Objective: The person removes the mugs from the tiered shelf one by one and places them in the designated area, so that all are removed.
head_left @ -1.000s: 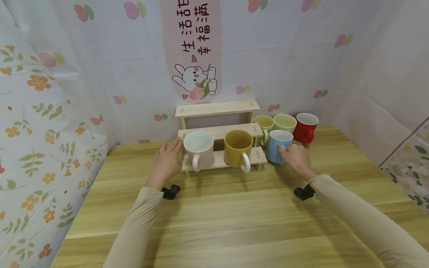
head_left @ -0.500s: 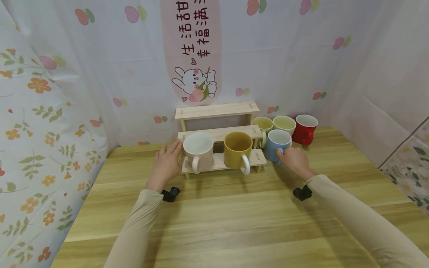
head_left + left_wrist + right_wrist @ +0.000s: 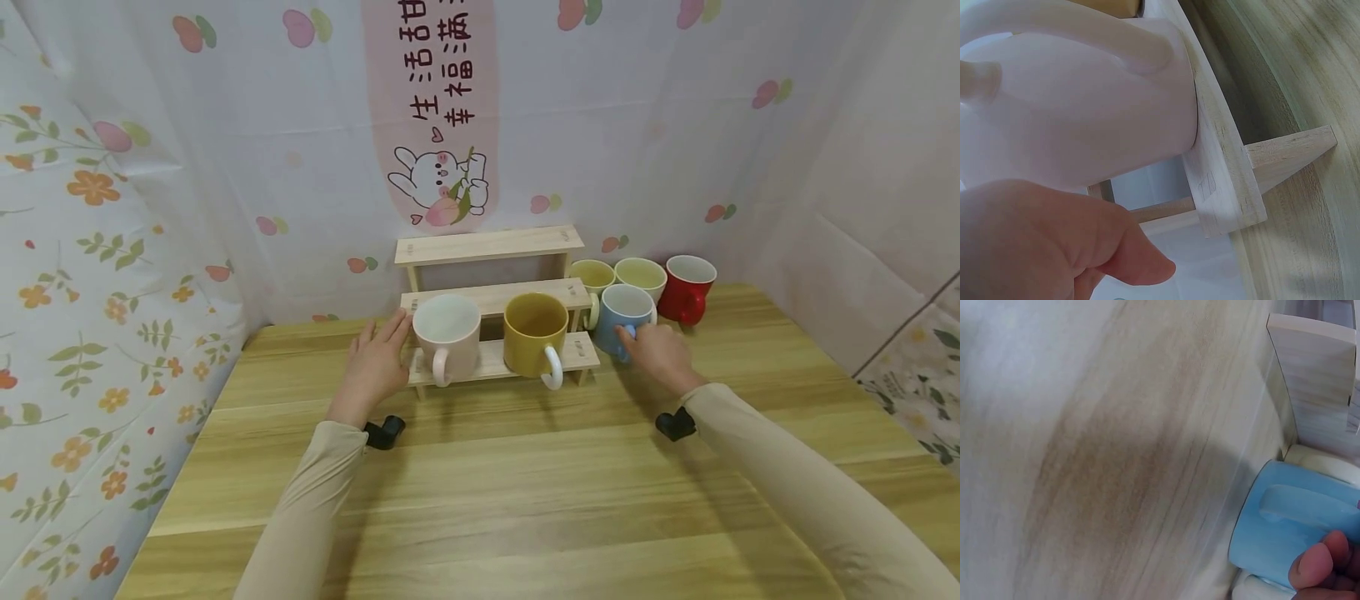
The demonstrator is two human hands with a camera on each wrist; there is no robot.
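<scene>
My right hand [image 3: 660, 358] grips the handle of a light blue mug [image 3: 615, 333], which stands upright at the right end of a three-step wooden rack [image 3: 487, 250]. In the right wrist view, curled fingers [image 3: 1315, 565] show at the handle side of the blue mug [image 3: 1266, 544]. My left hand [image 3: 372, 367] rests beside the rack's left end, fingers extended, close to a pale pink mug [image 3: 459, 354]. The left wrist view has the thumb just below the pink mug [image 3: 1085, 106]. A mustard mug [image 3: 525, 350] with a white handle shares the lowest step.
Behind the blue mug stand a yellow mug [image 3: 592, 273], a pale green-yellow mug [image 3: 651, 279] and a red mug [image 3: 678, 300]. The rack's two upper steps rise toward a printed curtain [image 3: 300, 167]. Wooden tabletop [image 3: 510, 500] stretches in front.
The blue mug, with my right hand on its handle, has shifted slightly left and back, closer to the rack and the mugs behind. My left hand keeps its place.
</scene>
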